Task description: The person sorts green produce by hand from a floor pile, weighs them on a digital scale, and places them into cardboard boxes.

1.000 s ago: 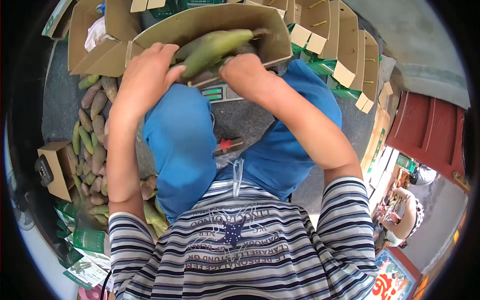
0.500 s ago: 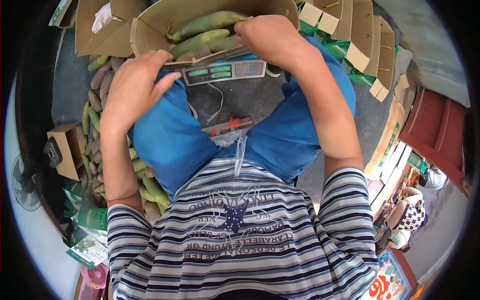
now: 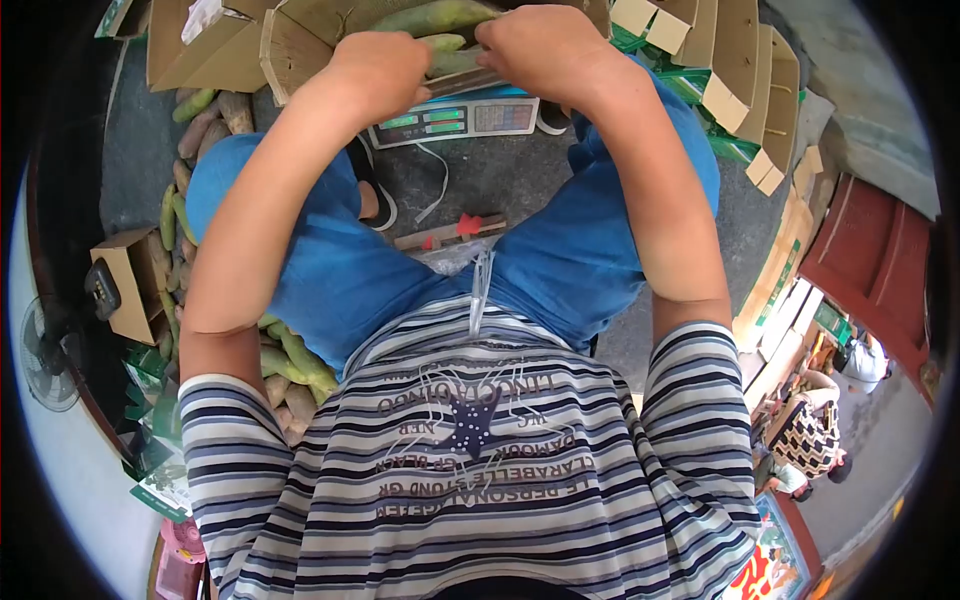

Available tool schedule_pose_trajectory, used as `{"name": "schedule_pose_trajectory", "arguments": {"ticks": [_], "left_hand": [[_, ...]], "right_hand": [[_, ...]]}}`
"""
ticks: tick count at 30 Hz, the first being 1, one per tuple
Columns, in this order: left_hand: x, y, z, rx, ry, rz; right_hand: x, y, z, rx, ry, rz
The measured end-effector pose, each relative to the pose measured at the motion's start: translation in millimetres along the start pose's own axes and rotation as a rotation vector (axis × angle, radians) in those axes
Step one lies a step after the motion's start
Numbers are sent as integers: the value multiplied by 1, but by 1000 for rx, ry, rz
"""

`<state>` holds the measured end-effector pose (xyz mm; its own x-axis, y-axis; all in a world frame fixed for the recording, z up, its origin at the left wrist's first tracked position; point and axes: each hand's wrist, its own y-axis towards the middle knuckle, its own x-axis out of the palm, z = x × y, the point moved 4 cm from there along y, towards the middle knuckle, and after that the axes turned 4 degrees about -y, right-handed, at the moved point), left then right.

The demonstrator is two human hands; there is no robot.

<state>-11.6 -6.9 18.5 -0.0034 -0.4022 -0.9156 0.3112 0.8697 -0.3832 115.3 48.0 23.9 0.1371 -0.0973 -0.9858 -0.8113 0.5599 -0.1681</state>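
My left hand (image 3: 380, 70) is closed at the near wall of an open cardboard box (image 3: 290, 55), its thumb low by the box edge. My right hand (image 3: 545, 45) reaches in from the other side, fingers curled down onto the contents. Between them lie long green vegetables (image 3: 440, 17), some with brownish skin. What the fingers grip is hidden behind the hands and the box wall. The box rests on a digital scale (image 3: 455, 120) with lit green displays, between my knees.
A pile of green and brown vegetables (image 3: 300, 365) covers the floor at left. Another carton (image 3: 200, 55) stands beside the box. Several open boxes (image 3: 740, 75) line the right. A fan (image 3: 50, 350) is at far left. Other people (image 3: 805, 430) are at lower right.
My left hand has moved from the box's near left corner toward the middle, close to my right hand. The right hand has shifted slightly up. My left knee has swung outward.
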Motion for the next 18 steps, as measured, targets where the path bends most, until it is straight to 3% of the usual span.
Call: {"name": "schedule_pose_trajectory", "arguments": {"ticks": [4,5,9,12,16,18], "left_hand": [[18,7,-11,20,-14,-59],[20,9,-10,38,-28,-58],[35,22,-9,57,15,-76],[33,20,-5,35,-9,-74],[33,20,2,47,-45,-110],[35,22,1,65,-54,-116]], "right_hand": [[-11,5,0,-5,-29,35],[-18,6,-1,-42,-11,176],[-55,16,1,64,3,336],[-70,26,17,110,180,583],[-64,63,37,28,23,467],[-51,91,43,43,-49,271]]}}
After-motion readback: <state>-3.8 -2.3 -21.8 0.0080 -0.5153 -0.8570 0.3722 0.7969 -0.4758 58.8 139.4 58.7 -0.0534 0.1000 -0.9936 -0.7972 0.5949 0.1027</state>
